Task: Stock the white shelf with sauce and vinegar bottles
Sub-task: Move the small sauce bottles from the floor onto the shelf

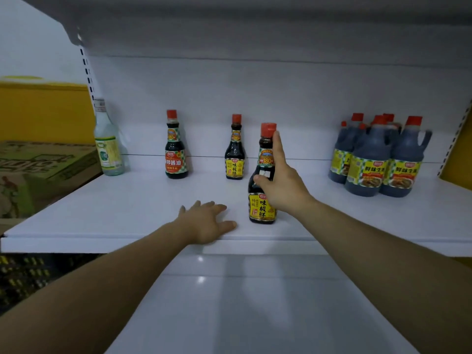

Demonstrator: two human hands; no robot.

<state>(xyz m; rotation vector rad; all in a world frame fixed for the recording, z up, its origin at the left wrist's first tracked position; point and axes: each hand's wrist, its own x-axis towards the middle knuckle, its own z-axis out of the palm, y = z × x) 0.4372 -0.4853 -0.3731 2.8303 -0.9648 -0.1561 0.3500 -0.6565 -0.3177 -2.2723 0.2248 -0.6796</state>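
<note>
Right hand (281, 185) gripping upright sauce bottle (261, 200) on white shelf (127, 208), left hand (207, 223) flat beside it

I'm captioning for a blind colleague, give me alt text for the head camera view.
A right hand grips a dark sauce bottle standing near the front of a white shelf; the left hand rests flat beside it. More bottles stand farther back.

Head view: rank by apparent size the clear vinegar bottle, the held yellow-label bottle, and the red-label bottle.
1. Held yellow-label bottle, though it stands nearest the camera.
2. Clear vinegar bottle.
3. Red-label bottle, fairly close to the vinegar bottle in apparent size.
</note>
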